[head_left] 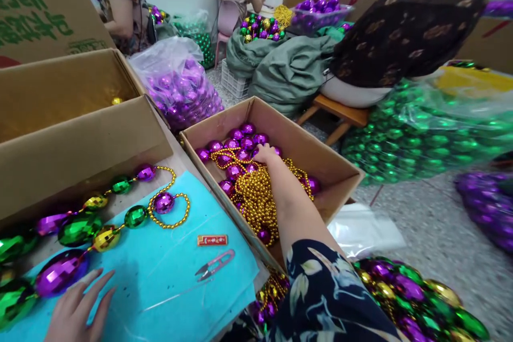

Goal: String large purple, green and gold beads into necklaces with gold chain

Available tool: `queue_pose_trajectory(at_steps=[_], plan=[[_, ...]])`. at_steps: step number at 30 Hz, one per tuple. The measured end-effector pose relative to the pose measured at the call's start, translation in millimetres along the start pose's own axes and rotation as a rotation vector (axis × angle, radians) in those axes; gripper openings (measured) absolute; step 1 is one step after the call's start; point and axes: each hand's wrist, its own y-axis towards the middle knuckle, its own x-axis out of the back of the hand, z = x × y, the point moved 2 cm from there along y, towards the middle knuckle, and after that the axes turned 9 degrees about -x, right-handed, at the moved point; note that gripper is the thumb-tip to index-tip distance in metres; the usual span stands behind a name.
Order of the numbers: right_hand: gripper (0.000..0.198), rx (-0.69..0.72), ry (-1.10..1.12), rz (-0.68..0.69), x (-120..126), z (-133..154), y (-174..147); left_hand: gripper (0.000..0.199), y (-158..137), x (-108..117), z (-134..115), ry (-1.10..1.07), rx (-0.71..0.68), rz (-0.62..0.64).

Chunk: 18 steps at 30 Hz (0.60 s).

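My left hand (82,307) rests on the blue sheet (168,267), its fingers apart and holding nothing, close to a large purple faceted bead (62,272). That bead belongs to a necklace of green, gold and purple beads that ends in a thin gold bead chain (176,224). Inside the cardboard box on the right, my right hand (266,153) reaches down among shiny purple balls (233,172). Its fingers look bent and slightly apart over the balls; their tips are partly hidden. A heap of gold bead chains (256,197) lies beside my right forearm.
Thread snips (216,265) and a small red packet (212,240) lie on the sheet. Cardboard walls (80,149) border it behind. Bags of purple (180,85) and green balls (420,139) stand on the floor. A co-worker (404,26) sits on a wooden stool (340,109); others work farther back.
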Motion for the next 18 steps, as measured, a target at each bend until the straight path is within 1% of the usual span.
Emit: queue_pose_trajectory(at_steps=[3, 6, 10, 12, 15, 18], plan=[[0.063, 0.025, 0.019, -0.003, -0.2, 3.5, -3.3, 0.025, 1.3, -3.5, -3.7, -0.036, 0.013, 0.006], [0.065, 0.011, 0.063, -0.002, 2.5, 1.9, -7.5, 0.025, 0.2, -2.5, -3.5, -0.054, 0.026, 0.008], [0.062, -0.008, 0.133, 0.047, 9.1, 0.5, -9.6, 0.026, -8.1, -0.9, -0.3, -0.041, 0.036, 0.01], [0.069, -0.011, 0.158, 0.08, 11.2, 4.7, -9.9, 0.025, -12.1, -2.7, -0.7, -0.036, 0.039, 0.009], [0.091, -0.035, 0.191, 0.112, 10.5, 15.4, -10.9, 0.025, -13.8, -7.4, -3.9, -0.043, 0.045, 0.014], [0.112, -0.091, 0.235, 0.117, 7.9, 26.1, -12.5, 0.027, -10.7, -10.3, -7.2, -0.049, 0.058, 0.01]])
